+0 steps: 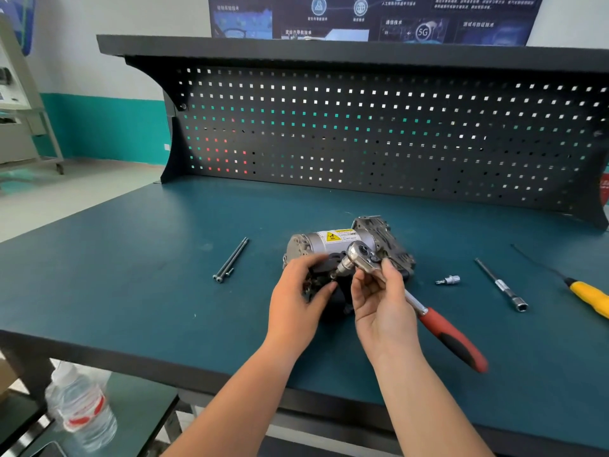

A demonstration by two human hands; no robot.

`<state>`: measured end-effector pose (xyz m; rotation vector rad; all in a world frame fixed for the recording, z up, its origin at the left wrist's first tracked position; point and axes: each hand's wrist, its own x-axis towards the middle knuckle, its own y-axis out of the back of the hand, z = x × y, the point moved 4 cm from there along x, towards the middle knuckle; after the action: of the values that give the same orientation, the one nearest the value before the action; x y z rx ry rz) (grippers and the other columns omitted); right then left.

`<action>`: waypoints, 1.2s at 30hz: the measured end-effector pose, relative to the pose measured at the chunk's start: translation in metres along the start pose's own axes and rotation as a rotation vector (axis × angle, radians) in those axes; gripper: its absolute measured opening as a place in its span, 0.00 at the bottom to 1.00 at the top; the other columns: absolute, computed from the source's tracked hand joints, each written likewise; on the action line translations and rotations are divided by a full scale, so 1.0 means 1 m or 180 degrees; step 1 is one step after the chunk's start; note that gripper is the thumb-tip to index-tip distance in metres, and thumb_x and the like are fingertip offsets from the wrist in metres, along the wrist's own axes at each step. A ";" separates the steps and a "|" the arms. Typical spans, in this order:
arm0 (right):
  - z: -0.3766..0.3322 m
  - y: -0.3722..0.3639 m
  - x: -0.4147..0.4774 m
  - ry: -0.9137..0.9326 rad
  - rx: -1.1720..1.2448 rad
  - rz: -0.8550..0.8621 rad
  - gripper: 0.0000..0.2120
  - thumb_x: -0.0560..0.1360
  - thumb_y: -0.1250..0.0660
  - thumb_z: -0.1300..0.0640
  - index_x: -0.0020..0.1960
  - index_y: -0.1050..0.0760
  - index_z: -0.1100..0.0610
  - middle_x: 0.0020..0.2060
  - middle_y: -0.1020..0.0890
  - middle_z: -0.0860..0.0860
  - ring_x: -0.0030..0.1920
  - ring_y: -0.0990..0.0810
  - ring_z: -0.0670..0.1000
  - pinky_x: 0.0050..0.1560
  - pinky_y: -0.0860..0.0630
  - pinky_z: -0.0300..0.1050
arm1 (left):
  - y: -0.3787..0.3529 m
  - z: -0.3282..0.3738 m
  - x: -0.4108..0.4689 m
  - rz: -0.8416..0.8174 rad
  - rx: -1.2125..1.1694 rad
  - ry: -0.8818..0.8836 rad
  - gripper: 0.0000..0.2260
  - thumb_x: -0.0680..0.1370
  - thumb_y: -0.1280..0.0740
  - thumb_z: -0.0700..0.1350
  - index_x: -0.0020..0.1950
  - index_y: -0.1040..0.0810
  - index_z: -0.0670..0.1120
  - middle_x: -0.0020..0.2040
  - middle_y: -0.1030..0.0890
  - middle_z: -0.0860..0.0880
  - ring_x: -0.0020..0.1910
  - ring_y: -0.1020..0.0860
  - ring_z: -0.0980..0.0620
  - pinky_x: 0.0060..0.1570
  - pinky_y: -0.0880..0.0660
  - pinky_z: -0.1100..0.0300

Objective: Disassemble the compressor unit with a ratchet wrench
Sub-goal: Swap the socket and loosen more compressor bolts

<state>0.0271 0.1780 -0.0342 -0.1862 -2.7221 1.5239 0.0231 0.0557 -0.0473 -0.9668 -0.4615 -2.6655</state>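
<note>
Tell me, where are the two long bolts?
In the head view, the two long bolts lie side by side on the bench top, to the left of the compressor that the left hand holds.

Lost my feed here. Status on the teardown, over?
Left hand grips compressor. Right hand holds ratchet near its head, bit at compressor's near end. Two long bolts lie off left. Nothing blocking.

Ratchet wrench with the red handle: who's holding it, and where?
The right hand holds the ratchet wrench by its metal neck just behind the head, not the red grip. The left hand grips the compressor.
</note>
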 end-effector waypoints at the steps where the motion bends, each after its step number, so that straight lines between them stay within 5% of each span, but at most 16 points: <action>1: 0.000 0.000 0.000 0.0034 -0.0070 -0.0027 0.08 0.78 0.38 0.59 0.42 0.25 0.61 0.28 0.19 0.51 0.28 0.20 0.44 0.30 0.22 0.34 | 0.000 -0.002 -0.001 0.0011 -0.0140 0.0174 0.23 0.72 0.28 0.38 0.57 0.29 0.63 0.56 0.22 0.60 0.56 0.24 0.61 0.56 0.29 0.67; 5: 0.002 -0.003 -0.004 0.0297 -0.0653 -0.0273 0.08 0.78 0.40 0.62 0.42 0.25 0.61 0.29 0.18 0.52 0.29 0.19 0.45 0.30 0.23 0.35 | 0.001 -0.005 -0.002 0.0065 -0.0412 0.0379 0.26 0.71 0.27 0.39 0.58 0.31 0.65 0.57 0.22 0.62 0.56 0.23 0.58 0.55 0.28 0.67; 8: -0.002 -0.005 -0.003 0.0181 -0.0709 -0.0333 0.07 0.78 0.40 0.61 0.44 0.25 0.62 0.28 0.18 0.52 0.28 0.19 0.45 0.29 0.23 0.35 | 0.002 0.004 0.002 -0.0068 -0.0251 0.0000 0.23 0.71 0.28 0.40 0.58 0.29 0.61 0.58 0.24 0.59 0.58 0.25 0.58 0.59 0.29 0.64; 11: -0.009 -0.004 0.004 -0.0097 -0.0735 -0.0445 0.08 0.78 0.40 0.59 0.45 0.25 0.62 0.28 0.18 0.52 0.27 0.20 0.45 0.27 0.23 0.35 | 0.000 0.013 0.013 -0.0253 0.0173 -0.0392 0.12 0.71 0.28 0.43 0.54 0.20 0.49 0.58 0.24 0.55 0.59 0.26 0.56 0.60 0.29 0.59; 14: -0.011 -0.001 0.010 -0.0231 -0.0816 -0.0567 0.09 0.79 0.40 0.58 0.46 0.24 0.62 0.29 0.18 0.52 0.27 0.21 0.44 0.27 0.23 0.35 | -0.003 0.020 0.023 -0.0433 0.0401 -0.0642 0.12 0.72 0.30 0.43 0.53 0.18 0.40 0.55 0.22 0.52 0.56 0.25 0.56 0.59 0.30 0.62; 21: -0.019 -0.003 0.027 -0.0557 -0.1255 -0.0979 0.09 0.76 0.40 0.59 0.44 0.24 0.62 0.27 0.19 0.51 0.24 0.23 0.43 0.26 0.24 0.34 | -0.008 0.017 0.025 -0.0617 0.0339 -0.0540 0.11 0.73 0.32 0.45 0.52 0.20 0.43 0.47 0.19 0.51 0.48 0.26 0.57 0.50 0.30 0.67; 25: -0.032 -0.007 0.043 -0.1187 -0.2194 -0.1541 0.11 0.68 0.39 0.52 0.46 0.25 0.58 0.26 0.24 0.46 0.21 0.30 0.41 0.22 0.30 0.33 | -0.010 0.016 0.025 -0.0548 0.0376 -0.0658 0.10 0.72 0.31 0.43 0.52 0.20 0.42 0.48 0.23 0.58 0.50 0.28 0.63 0.51 0.35 0.77; 29: -0.042 -0.027 0.062 -0.1662 -0.3113 -0.2161 0.11 0.69 0.41 0.51 0.47 0.29 0.56 0.24 0.24 0.41 0.15 0.39 0.40 0.22 0.34 0.32 | -0.008 0.019 0.023 -0.0511 0.0451 -0.0798 0.15 0.73 0.33 0.50 0.53 0.21 0.40 0.49 0.23 0.54 0.49 0.28 0.59 0.50 0.34 0.74; 33: -0.042 -0.038 0.069 -0.2058 -0.3219 -0.2481 0.10 0.72 0.44 0.51 0.49 0.32 0.56 0.27 0.20 0.41 0.15 0.37 0.40 0.22 0.34 0.31 | -0.004 0.022 0.022 -0.0605 0.0360 -0.0726 0.13 0.75 0.37 0.50 0.53 0.22 0.44 0.44 0.27 0.65 0.46 0.29 0.70 0.46 0.37 0.78; 36: -0.044 -0.031 0.069 -0.2043 -0.3139 -0.2507 0.07 0.75 0.40 0.52 0.49 0.29 0.55 0.26 0.21 0.41 0.15 0.37 0.40 0.23 0.33 0.31 | -0.004 0.024 0.022 -0.0588 0.0416 -0.0665 0.12 0.74 0.35 0.48 0.53 0.21 0.44 0.44 0.26 0.64 0.45 0.29 0.65 0.47 0.36 0.77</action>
<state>-0.0412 0.2067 0.0123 1.3774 -3.0472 -0.0319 0.0186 0.0658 -0.0162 -1.2213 -0.7959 -2.6625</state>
